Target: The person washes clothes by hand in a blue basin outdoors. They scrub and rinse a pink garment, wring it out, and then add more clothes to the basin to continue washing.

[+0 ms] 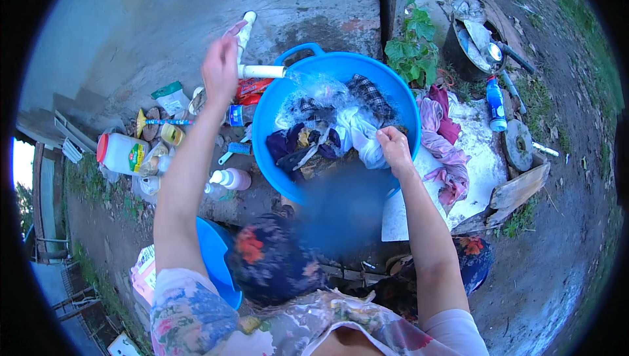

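Water runs from a white plastic pipe (262, 72) into a large blue basin (262, 127). Beside the pipe's upright branch, my left hand (221, 68) is raised with its fingers stretched out. Its fingertips seem to touch the branch. My right hand (395, 148) is closed at the basin's right side, on the edge of a white cloth (360, 134). Around that cloth lie a dark checked cloth (370, 97) and dark purple clothing (283, 146), wet and partly under water. A blurred dark round shape hides the basin's near rim.
On the left stand a clear jar with a red lid (121, 153), a white-capped bottle (231, 178), a brush (239, 148) and another blue tub (219, 264). Pink cloths (447, 153) lie on a white board (481, 159) at right, near a blue bottle (496, 104) and a dark bucket (452, 48).
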